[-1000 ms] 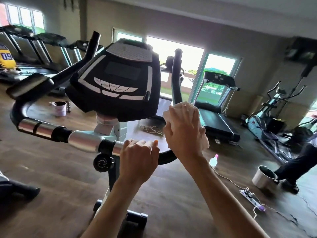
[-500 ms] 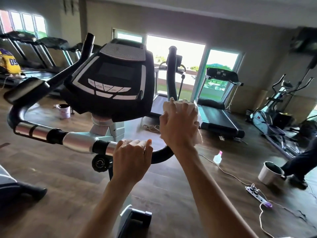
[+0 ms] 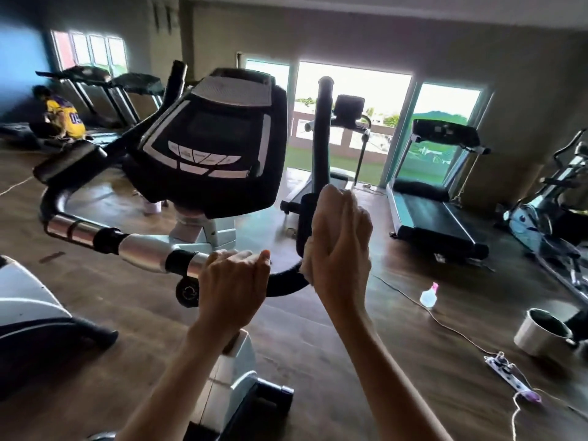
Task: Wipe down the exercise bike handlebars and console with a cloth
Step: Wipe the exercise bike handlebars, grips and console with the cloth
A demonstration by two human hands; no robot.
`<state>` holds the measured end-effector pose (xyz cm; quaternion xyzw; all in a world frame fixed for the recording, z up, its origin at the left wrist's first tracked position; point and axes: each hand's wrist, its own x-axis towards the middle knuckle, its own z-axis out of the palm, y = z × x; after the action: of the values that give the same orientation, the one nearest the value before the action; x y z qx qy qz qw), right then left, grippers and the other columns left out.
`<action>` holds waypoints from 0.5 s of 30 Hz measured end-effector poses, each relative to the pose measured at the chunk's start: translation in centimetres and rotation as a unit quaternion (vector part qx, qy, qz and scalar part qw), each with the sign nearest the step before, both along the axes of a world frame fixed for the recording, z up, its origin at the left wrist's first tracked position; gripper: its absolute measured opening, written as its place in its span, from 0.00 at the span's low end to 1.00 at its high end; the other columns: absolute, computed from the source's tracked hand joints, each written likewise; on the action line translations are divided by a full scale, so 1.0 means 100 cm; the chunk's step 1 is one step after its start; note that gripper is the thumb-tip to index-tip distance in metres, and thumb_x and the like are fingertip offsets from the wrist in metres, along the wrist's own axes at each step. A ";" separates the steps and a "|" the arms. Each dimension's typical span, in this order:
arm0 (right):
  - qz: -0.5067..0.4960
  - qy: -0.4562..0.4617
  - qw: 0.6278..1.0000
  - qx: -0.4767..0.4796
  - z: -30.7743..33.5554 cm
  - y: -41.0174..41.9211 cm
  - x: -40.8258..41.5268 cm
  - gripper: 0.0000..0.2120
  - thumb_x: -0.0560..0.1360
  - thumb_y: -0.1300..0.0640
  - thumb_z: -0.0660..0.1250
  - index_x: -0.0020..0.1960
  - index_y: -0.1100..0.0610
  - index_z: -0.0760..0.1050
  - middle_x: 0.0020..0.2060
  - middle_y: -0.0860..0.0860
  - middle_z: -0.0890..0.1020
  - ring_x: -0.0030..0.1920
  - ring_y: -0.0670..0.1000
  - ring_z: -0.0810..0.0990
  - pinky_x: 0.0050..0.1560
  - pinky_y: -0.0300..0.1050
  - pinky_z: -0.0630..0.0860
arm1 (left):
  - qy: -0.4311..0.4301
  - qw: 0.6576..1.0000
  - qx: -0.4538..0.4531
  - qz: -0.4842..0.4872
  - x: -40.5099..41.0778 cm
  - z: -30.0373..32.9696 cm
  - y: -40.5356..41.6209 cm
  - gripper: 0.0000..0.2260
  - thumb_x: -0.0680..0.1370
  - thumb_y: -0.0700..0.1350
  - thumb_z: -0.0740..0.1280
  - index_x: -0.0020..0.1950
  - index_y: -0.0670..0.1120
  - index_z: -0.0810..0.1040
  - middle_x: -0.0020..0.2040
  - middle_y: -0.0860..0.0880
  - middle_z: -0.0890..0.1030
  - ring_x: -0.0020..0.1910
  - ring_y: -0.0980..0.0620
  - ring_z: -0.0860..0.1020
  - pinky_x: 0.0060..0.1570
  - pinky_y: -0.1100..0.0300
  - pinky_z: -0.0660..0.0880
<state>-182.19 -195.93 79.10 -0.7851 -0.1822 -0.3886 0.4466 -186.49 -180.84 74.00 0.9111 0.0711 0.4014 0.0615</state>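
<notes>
The exercise bike's black console [image 3: 216,148] stands in front of me, tilted, with white buttons below a dark screen. The handlebar [image 3: 143,249] runs below it, silver and black, and curves up on the right into a black upright grip [image 3: 321,128]. My left hand [image 3: 234,284] grips the handlebar's horizontal part right of the silver section. My right hand [image 3: 342,246] wraps a pale cloth [image 3: 307,268] round the lower part of the right upright. Little of the cloth shows beside my palm.
A spray bottle [image 3: 428,296] stands on the wooden floor at right, near a white bucket [image 3: 541,332] and a power strip [image 3: 509,375] with cables. Treadmills [image 3: 436,211] line the back by the windows. A person in yellow [image 3: 63,117] crouches far left. Another machine's white body [image 3: 28,300] is at left.
My right hand with the cloth has slid down the right upright toward the bend. My left hand keeps its hold on the handlebar. The view has shifted, bringing the left of the room in.
</notes>
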 end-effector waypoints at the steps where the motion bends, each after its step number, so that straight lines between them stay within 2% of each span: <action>1: 0.004 -0.002 1.000 0.002 -0.003 -0.002 0.001 0.24 0.82 0.48 0.60 0.74 0.40 0.54 0.71 0.45 0.65 0.67 0.57 0.75 0.65 0.55 0.74 | 0.005 1.000 -0.003 0.004 0.000 0.000 -0.001 0.23 0.83 0.52 0.51 0.42 0.49 0.84 0.38 0.50 0.85 0.40 0.48 0.82 0.52 0.53 0.71; 4: -0.053 -0.002 0.994 -0.097 0.003 0.009 0.010 0.17 0.83 0.49 0.55 0.71 0.49 0.64 0.70 0.56 0.70 0.71 0.59 0.68 0.66 0.61 0.71 | 0.023 1.000 -0.003 0.014 -0.002 0.003 -0.005 0.24 0.83 0.53 0.50 0.43 0.49 0.84 0.40 0.50 0.85 0.41 0.48 0.82 0.53 0.53 0.71; 6: -0.080 -0.001 0.985 -0.151 0.002 0.019 0.010 0.17 0.84 0.45 0.50 0.70 0.48 0.64 0.70 0.61 0.72 0.72 0.65 0.67 0.68 0.65 0.68 | 0.020 1.000 -0.004 0.002 -0.006 0.005 -0.005 0.24 0.83 0.53 0.49 0.47 0.50 0.84 0.42 0.50 0.85 0.43 0.48 0.82 0.53 0.53 0.71; 8: -0.083 -0.013 0.977 -0.194 -0.010 0.017 0.007 0.22 0.84 0.40 0.47 0.73 0.48 0.62 0.74 0.63 0.69 0.76 0.67 0.63 0.73 0.66 0.63 | 0.023 0.999 -0.025 -0.035 -0.010 0.008 -0.002 0.23 0.84 0.52 0.48 0.50 0.49 0.84 0.44 0.49 0.85 0.46 0.47 0.82 0.53 0.53 0.72; 10: -0.057 -0.048 0.969 -0.234 -0.027 0.004 -0.002 0.24 0.83 0.40 0.51 0.77 0.47 0.57 0.76 0.63 0.65 0.78 0.66 0.58 0.76 0.66 0.58 | 0.034 0.995 -0.049 -0.077 -0.013 0.010 0.003 0.22 0.84 0.51 0.49 0.53 0.46 0.82 0.47 0.46 0.85 0.48 0.46 0.82 0.54 0.52 0.74; 12: -0.031 -0.083 0.958 -0.274 -0.035 -0.009 -0.013 0.26 0.82 0.41 0.57 0.77 0.46 0.57 0.77 0.63 0.63 0.79 0.66 0.56 0.76 0.66 0.58 | 0.032 0.988 -0.093 -0.118 -0.014 0.013 0.007 0.18 0.84 0.48 0.52 0.57 0.44 0.81 0.51 0.44 0.85 0.51 0.46 0.82 0.56 0.50 0.76; 15: -0.025 -0.083 0.948 -0.305 -0.031 -0.012 -0.019 0.23 0.82 0.41 0.56 0.76 0.45 0.66 0.77 0.61 0.64 0.79 0.65 0.55 0.76 0.67 0.57 | 0.026 0.985 -0.130 -0.108 -0.015 0.017 0.017 0.20 0.83 0.49 0.51 0.59 0.44 0.80 0.54 0.45 0.84 0.54 0.47 0.80 0.58 0.48 0.74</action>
<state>-184.07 -197.17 75.97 -0.8531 -0.3088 -0.3892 0.1595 -187.99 -179.15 75.72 0.9079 0.0252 0.3555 0.2208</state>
